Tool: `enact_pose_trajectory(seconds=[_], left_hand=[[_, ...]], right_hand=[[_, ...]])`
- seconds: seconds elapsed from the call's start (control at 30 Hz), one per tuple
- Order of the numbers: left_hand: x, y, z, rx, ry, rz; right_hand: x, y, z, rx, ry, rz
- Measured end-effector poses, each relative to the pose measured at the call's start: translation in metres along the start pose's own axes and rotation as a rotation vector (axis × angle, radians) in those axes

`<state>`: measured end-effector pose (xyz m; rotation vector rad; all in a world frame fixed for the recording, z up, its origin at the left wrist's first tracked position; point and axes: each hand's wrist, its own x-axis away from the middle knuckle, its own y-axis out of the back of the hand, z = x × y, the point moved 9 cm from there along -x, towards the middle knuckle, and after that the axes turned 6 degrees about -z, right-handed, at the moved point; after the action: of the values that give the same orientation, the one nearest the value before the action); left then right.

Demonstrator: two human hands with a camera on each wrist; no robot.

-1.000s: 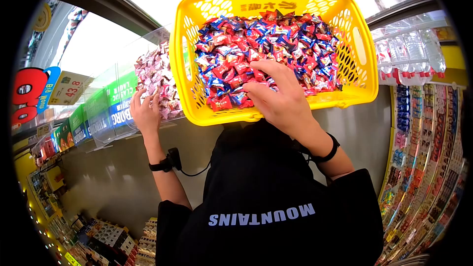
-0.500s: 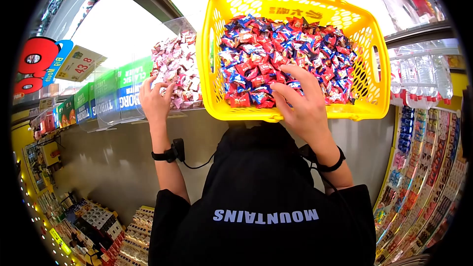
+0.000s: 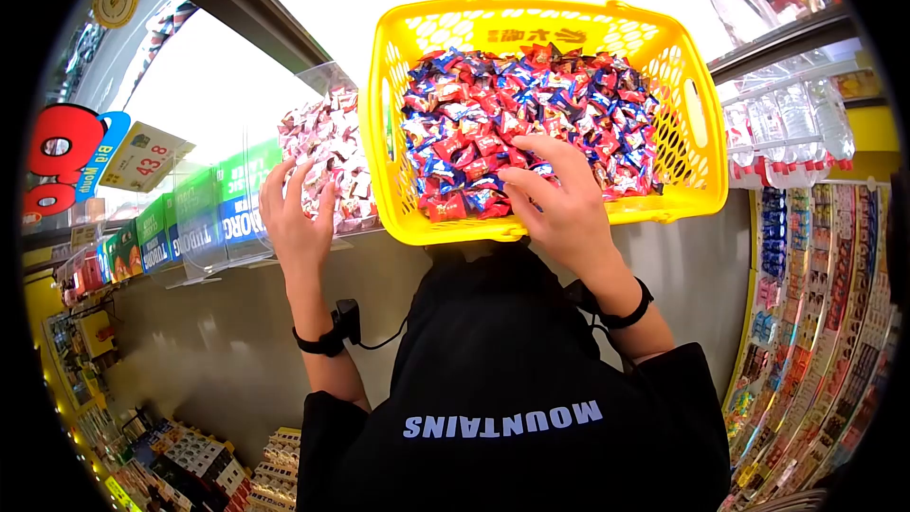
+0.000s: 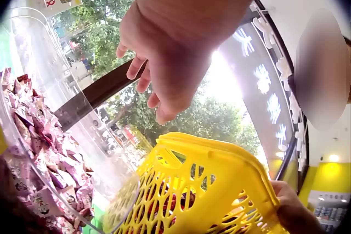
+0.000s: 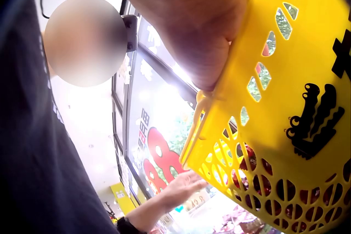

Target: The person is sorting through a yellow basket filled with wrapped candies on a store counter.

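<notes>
A yellow plastic basket (image 3: 703, 188) holds a heap of red and blue wrapped candies (image 3: 540, 100). My right hand (image 3: 569, 218) reaches over the basket's near rim, thumb and forefinger spread apart just above the candies, with nothing showing between them. In the right wrist view its fingers are hidden behind the basket wall (image 5: 258, 119). My left hand (image 3: 299, 223) hovers by the near edge of a clear bin of pink wrapped candies (image 3: 336, 156), fingers extended and parted. The left wrist view shows this hand (image 4: 170, 64) above the bin and basket, holding nothing.
Green and blue beer cartons (image 3: 242, 204) stand left of the pink candies, beneath a price card (image 3: 149, 156). Bottled water (image 3: 791, 114) sits at the right, above shelves of packaged goods (image 3: 815, 322). A window frame bar (image 3: 227, 5) crosses behind.
The head view shifts right and back. My left hand's fingers have straightened and spread beside the pink candies. My right hand stays over the basket's near rim.
</notes>
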<state>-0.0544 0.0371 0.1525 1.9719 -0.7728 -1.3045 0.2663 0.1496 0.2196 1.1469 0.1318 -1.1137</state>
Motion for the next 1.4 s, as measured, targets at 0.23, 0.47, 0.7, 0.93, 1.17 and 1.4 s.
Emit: enact_pose_trajectory(seconds=[0.23,0.47,0.7,0.93,1.17,1.4], left_hand=[[-0.054,0.027,-0.117,0.248,-0.254,0.061],[-0.062,0.019,-0.178,0.180,-0.441,0.394],[-0.119,0.054,-0.203,0.034,-0.615,0.408],[-0.171,0.015,-0.309,0.243,-0.827,0.462],[-0.145,-0.100,-0.414,0.457,-1.059,0.580],[-0.032,-0.231,-0.427,0.426,-1.198,0.654]], right_hand=[[0.001,0.002,0.005,0.022,0.058,-0.017],[0.010,0.045,-0.021,0.100,0.034,-0.018],[0.029,0.120,-0.080,0.293,-0.076,-0.157],[0.034,0.161,-0.123,0.420,-0.129,-0.303],[0.038,0.168,-0.141,0.361,-0.127,-0.345],[0.040,0.169,-0.146,0.325,-0.151,-0.334]])
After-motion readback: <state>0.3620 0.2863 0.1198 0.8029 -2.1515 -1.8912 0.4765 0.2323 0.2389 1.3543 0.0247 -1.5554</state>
